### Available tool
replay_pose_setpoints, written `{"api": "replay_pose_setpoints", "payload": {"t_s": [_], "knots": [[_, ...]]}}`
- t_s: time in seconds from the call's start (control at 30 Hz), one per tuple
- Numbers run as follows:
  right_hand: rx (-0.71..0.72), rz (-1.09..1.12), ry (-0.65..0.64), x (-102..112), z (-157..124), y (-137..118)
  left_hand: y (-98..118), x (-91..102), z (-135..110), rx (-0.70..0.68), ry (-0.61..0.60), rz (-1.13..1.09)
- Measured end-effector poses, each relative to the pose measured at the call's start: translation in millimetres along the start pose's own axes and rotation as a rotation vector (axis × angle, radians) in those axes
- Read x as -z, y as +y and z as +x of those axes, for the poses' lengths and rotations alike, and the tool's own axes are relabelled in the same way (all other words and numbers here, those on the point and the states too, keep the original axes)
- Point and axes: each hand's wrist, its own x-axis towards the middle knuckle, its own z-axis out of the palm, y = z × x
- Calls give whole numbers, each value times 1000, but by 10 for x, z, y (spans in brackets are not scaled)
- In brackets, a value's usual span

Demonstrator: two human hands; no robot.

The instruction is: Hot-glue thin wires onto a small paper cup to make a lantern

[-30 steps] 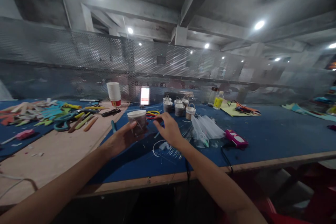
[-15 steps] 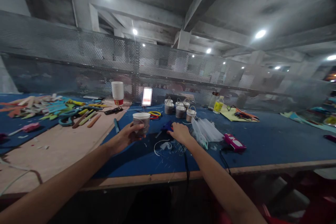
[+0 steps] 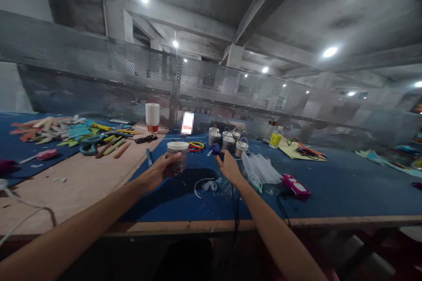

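My left hand (image 3: 165,169) is wrapped round a paper cup (image 3: 178,158) with a white rim and a greyish-brown patterned side, held upright above the blue table. To its right, my right hand (image 3: 229,167) grips a blue hot glue gun (image 3: 217,150) raised off the table, its nozzle pointing left towards the cup without touching it. A black cord (image 3: 235,204) hangs below that hand over the table edge. Beyond the glue gun stand several small cups with looped handles (image 3: 228,140). Beneath both hands lie thin glue strings and a whitish scrap (image 3: 211,184).
Beside my right forearm are a clear plastic bag (image 3: 263,169) and a magenta box (image 3: 296,185). A cup stack (image 3: 152,116), scissors (image 3: 89,145) and colored craft sticks (image 3: 46,129) occupy the left. Yellow-and-red-handled scissors (image 3: 197,145) lie behind the cup. A yellow-labelled bottle (image 3: 276,137) stands back right.
My right hand has lifted the glue gun off the table, and its nozzle now shows above the hand. My left hand still holds the cup nearly in place. The view has shifted slightly.
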Motion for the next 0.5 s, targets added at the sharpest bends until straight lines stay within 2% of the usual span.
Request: {"api": "replay_pose_setpoints", "payload": {"t_s": [0.13,0.3,0.4,0.5], "knots": [[82,340,17,-16,36,-1,10,-21,-9,-2,34,27],[88,700,11,-7,-65,-151,17,-27,-32,-3,24,24],[109,782,-56,70,-214,-274,-10,-8,7,-5,-1,27],[224,771,-108,182,-371,-383,-50,13,63,-5,-38,30]]}}
